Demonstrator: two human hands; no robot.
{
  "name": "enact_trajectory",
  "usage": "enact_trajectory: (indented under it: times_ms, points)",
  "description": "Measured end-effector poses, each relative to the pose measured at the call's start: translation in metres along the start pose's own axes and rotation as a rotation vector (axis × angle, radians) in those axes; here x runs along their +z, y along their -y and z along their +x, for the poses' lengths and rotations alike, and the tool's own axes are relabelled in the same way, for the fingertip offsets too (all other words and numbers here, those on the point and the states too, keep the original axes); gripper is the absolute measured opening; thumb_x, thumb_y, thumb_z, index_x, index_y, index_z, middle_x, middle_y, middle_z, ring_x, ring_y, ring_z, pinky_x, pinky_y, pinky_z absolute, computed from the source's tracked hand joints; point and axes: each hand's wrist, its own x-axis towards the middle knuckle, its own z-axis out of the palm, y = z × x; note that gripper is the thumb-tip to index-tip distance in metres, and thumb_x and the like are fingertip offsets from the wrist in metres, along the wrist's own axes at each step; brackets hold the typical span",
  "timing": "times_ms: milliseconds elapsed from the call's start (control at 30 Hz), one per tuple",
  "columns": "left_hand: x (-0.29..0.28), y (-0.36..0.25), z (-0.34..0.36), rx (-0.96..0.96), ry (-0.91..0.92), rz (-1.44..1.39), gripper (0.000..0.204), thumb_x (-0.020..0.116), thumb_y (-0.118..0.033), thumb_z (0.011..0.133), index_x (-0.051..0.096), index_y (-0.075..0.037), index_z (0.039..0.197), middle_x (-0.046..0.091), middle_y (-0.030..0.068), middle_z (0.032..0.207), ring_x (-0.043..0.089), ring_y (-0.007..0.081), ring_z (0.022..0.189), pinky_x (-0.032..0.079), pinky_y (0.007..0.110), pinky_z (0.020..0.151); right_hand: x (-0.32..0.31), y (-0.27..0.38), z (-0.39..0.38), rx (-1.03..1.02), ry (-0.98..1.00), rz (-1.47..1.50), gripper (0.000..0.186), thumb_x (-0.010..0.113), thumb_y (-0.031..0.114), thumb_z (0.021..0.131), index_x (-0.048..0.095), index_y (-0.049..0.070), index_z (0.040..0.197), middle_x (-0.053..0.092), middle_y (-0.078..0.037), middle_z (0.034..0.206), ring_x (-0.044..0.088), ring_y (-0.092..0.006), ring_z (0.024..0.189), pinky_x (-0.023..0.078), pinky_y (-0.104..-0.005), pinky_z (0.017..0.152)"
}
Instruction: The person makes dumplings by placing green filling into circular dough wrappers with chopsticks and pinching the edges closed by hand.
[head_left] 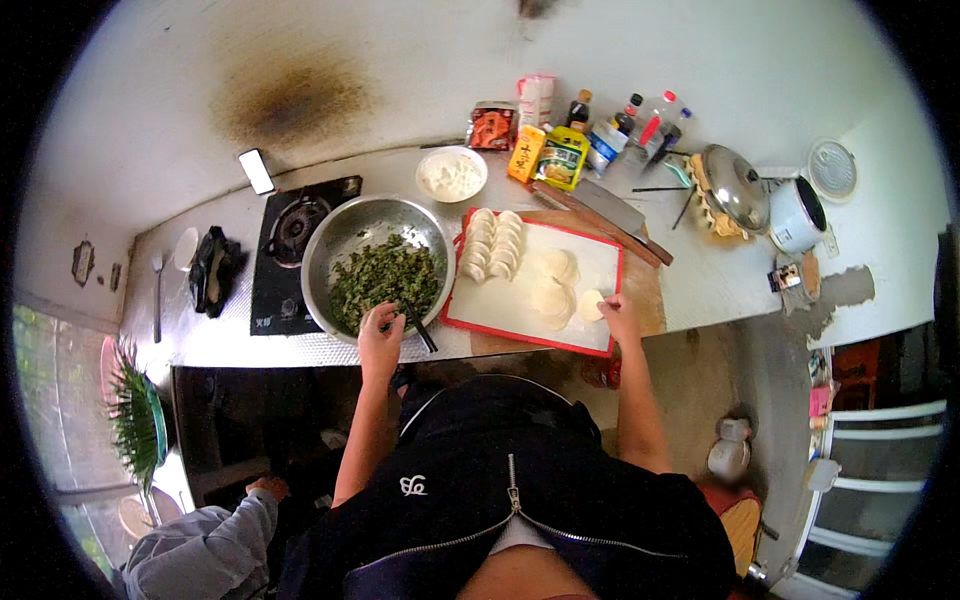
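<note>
My left hand (380,335) is over the near rim of a large steel bowl (322,235), its fingers bent and a little apart. The bowl holds chopped dark green filling (385,280). Beside that hand, dark chopsticks (424,332) lean across the rim; I see no firm grip on them. My right hand (622,318) pinches the edge of a round dough wrapper (591,305) at the right of a red-rimmed white tray (530,339). On the tray, stacked wrappers (556,295) lie near the middle, and two rows of folded dumplings (492,243) fill the far left.
A bowl of flour (451,174) stands behind the tray. A cleaver (612,208) lies past the tray's far right edge. Bottles and packets line the wall, with a lidded pan (736,190) farther right. A gas stove (292,240) is left. Another person's sleeve (205,550) shows lower left.
</note>
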Motion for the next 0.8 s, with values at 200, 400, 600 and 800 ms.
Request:
enact_trajectory:
  times_ms: [200, 400, 600, 800]
  points:
    - [0.02, 0.002, -0.006, 0.014, 0.067, -0.132, 0.026, 0.066, -0.016, 0.088, 0.064, -0.001, 0.109, 0.069, 0.0115, 0.096, 0.066, 0.0189, 0.09, 0.051, 0.031, 0.078, 0.004, 0.087, 0.009, -0.128, 0.044, -0.037, 0.017, 0.068, 0.013, 0.086, 0.06, 0.0, 0.093, 0.064, -0.009, 0.08, 0.061, -0.0159, 0.074, 0.048, -0.0293, 0.069]
    - [0.043, -0.015, -0.001, -0.145, 0.289, -0.497, 0.032, 0.058, -0.022, 0.096, 0.06, 0.003, 0.116, 0.066, 0.0084, 0.104, 0.062, 0.0159, 0.094, 0.049, 0.029, 0.087, 0.013, 0.157, 0.005, -0.199, 0.339, 0.193, 0.017, 0.067, 0.013, 0.087, 0.06, 0.0, 0.094, 0.067, -0.009, 0.081, 0.064, -0.0164, 0.078, 0.049, -0.0298, 0.072]
    - [0.054, -0.017, 0.019, -0.59, 0.664, -1.23, 0.05, 0.046, -0.039, 0.1, 0.051, 0.002, 0.128, 0.062, 0.0132, 0.117, 0.062, 0.0238, 0.104, 0.049, 0.037, 0.093, 0.059, 0.25, -0.031, -0.394, 0.916, 0.35, 0.017, 0.065, 0.012, 0.089, 0.06, -0.001, 0.1, 0.065, -0.005, 0.087, 0.062, -0.0137, 0.081, 0.049, -0.0288, 0.076]
    - [0.029, -0.019, 0.013, -0.71, 0.421, -1.464, 0.041, 0.044, -0.027, 0.1, 0.046, 0.004, 0.127, 0.06, 0.0213, 0.116, 0.062, 0.0332, 0.106, 0.052, 0.043, 0.093, 0.103, 0.27, -0.038, -0.685, 0.549, 0.157, 0.03, 0.062, 0.009, 0.086, 0.059, 0.001, 0.115, 0.064, -0.014, 0.105, 0.06, -0.0318, 0.101, 0.047, -0.0359, 0.089]
